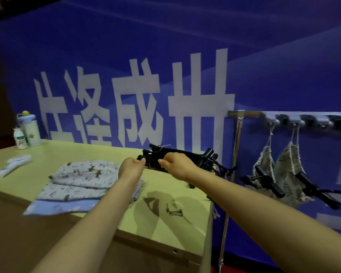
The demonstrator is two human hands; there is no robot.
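Observation:
A bundle of black clip hangers [187, 155] lies at the far right end of the pale green table [110, 152]. My left hand [131, 166] pinches a black clip at the bundle's left end. My right hand [175, 164] grips the bundle's middle, fingers curled over it. A folded pale printed cloth [81, 180] with a blue border lies on the table to the left of my left arm.
A metal rack [237, 123] stands right of the table, with two patterned cloths [283, 170] hanging on black hangers from grey hooks. Small metal clips [174, 210] lie near the table's front right. Two bottles [27, 131] and a white object [12, 164] sit at far left.

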